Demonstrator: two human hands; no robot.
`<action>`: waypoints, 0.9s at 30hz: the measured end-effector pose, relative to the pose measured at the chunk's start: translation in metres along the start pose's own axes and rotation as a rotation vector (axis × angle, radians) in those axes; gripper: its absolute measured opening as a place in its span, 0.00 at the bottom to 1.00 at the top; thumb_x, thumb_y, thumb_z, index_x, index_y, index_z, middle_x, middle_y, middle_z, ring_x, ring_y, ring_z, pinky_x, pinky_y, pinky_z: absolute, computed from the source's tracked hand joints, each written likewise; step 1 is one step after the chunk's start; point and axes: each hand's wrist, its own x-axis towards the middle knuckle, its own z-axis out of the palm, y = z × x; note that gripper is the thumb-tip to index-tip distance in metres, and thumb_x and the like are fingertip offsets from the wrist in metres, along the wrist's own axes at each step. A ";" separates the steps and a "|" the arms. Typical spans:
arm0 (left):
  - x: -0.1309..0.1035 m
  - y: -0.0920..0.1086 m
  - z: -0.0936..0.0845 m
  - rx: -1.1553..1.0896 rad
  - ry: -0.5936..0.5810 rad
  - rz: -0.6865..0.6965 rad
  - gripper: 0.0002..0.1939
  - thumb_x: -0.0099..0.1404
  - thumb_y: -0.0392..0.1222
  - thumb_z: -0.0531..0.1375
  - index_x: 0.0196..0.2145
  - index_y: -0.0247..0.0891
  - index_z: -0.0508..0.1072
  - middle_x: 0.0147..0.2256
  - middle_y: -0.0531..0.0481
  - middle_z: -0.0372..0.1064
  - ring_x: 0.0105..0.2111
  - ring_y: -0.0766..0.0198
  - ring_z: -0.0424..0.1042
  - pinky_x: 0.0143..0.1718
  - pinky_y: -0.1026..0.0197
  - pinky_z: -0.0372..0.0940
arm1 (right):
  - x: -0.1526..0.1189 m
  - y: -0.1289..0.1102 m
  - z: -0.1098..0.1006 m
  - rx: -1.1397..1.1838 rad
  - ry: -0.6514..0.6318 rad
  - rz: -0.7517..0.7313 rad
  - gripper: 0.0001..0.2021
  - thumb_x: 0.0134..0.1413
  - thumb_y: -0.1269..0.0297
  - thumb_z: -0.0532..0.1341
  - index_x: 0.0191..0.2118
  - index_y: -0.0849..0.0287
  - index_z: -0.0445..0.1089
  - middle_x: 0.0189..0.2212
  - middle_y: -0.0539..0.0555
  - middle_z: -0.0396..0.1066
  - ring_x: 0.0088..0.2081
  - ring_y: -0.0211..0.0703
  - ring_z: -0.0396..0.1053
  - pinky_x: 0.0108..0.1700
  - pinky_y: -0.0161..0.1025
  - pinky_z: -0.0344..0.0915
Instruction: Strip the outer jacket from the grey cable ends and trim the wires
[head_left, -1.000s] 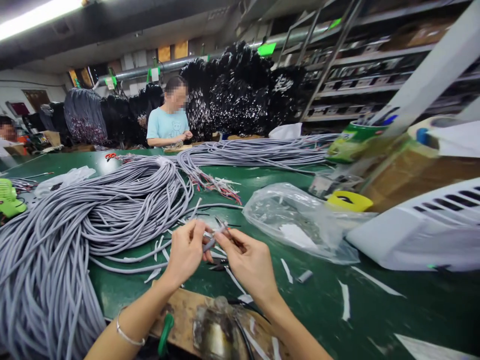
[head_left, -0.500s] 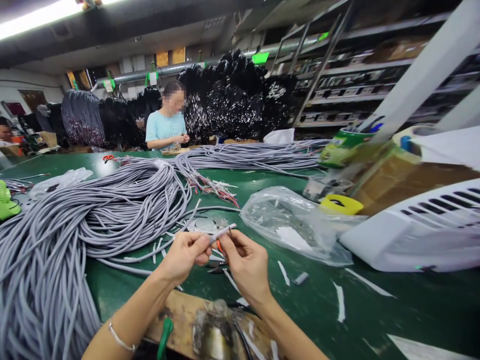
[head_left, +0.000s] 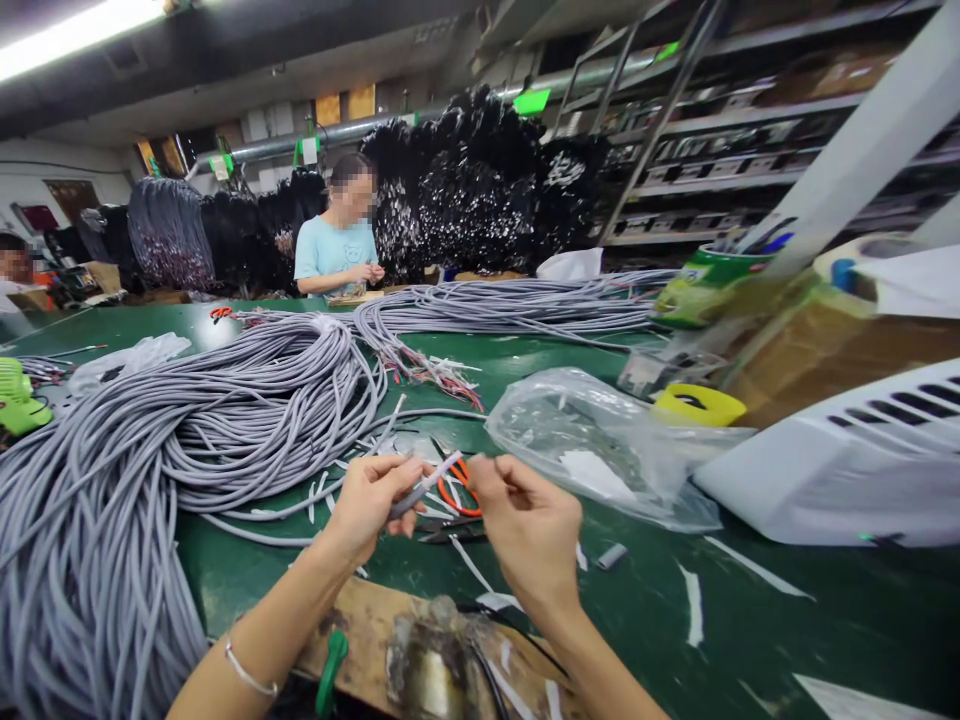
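Observation:
My left hand (head_left: 373, 502) pinches a grey cable (head_left: 407, 500) between thumb and fingers. Its end is bared of the grey jacket, and a pale inner part (head_left: 446, 470) points up to the right. Just right of that tip, my right hand (head_left: 531, 520) is closed with thumb and fingertips together; what they hold, if anything, I cannot make out. Behind and between the hands lie orange-handled scissors (head_left: 442, 494), partly covered by the right fingers. Dark metal blades (head_left: 442, 530) lie on the green table (head_left: 637, 640) below them.
A big heap of grey cables (head_left: 247, 410) fills the left. At right are a clear plastic bag (head_left: 517, 415), a yellow tape roll (head_left: 701, 405) and a white vented housing (head_left: 840, 470). White strips (head_left: 694, 605) litter the table. A person (head_left: 337, 245) sits across the table.
My right hand has moved right, away from the cable end, uncovering more of the orange handles. The left hand still grips the cable, whose pale end now shows more.

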 end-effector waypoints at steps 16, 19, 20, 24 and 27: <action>-0.004 0.003 0.004 0.015 -0.021 0.088 0.22 0.38 0.53 0.67 0.20 0.29 0.68 0.14 0.56 0.57 0.14 0.77 0.52 0.16 0.69 0.44 | -0.004 0.002 -0.005 -0.651 0.014 -0.736 0.09 0.53 0.72 0.54 0.24 0.62 0.66 0.16 0.48 0.61 0.18 0.32 0.58 0.22 0.30 0.53; -0.004 0.007 0.002 -0.095 -0.066 0.028 0.22 0.36 0.52 0.67 0.17 0.29 0.67 0.14 0.57 0.57 0.12 0.80 0.49 0.15 0.70 0.40 | -0.004 0.002 -0.003 -0.536 0.038 -0.605 0.09 0.53 0.69 0.55 0.23 0.62 0.66 0.16 0.48 0.63 0.18 0.32 0.58 0.22 0.30 0.54; -0.004 0.008 0.001 -0.119 -0.085 0.002 0.22 0.36 0.52 0.68 0.17 0.29 0.67 0.14 0.57 0.57 0.11 0.80 0.48 0.14 0.70 0.39 | -0.004 0.003 -0.002 -0.491 0.027 -0.548 0.10 0.53 0.68 0.55 0.22 0.62 0.66 0.16 0.48 0.63 0.18 0.32 0.58 0.22 0.30 0.55; -0.004 0.006 -0.002 -0.107 -0.158 -0.100 0.20 0.40 0.50 0.66 0.20 0.27 0.72 0.12 0.56 0.58 0.09 0.81 0.48 0.12 0.71 0.36 | -0.003 0.010 0.002 -0.304 -0.046 -0.261 0.13 0.51 0.62 0.55 0.21 0.61 0.66 0.15 0.48 0.63 0.17 0.33 0.58 0.21 0.31 0.55; -0.003 0.002 -0.002 -0.070 -0.169 -0.169 0.16 0.41 0.47 0.64 0.21 0.28 0.73 0.10 0.56 0.58 0.07 0.79 0.49 0.10 0.70 0.35 | -0.001 0.015 0.004 -0.143 -0.096 -0.027 0.14 0.46 0.56 0.58 0.20 0.62 0.67 0.15 0.48 0.62 0.18 0.34 0.58 0.20 0.32 0.56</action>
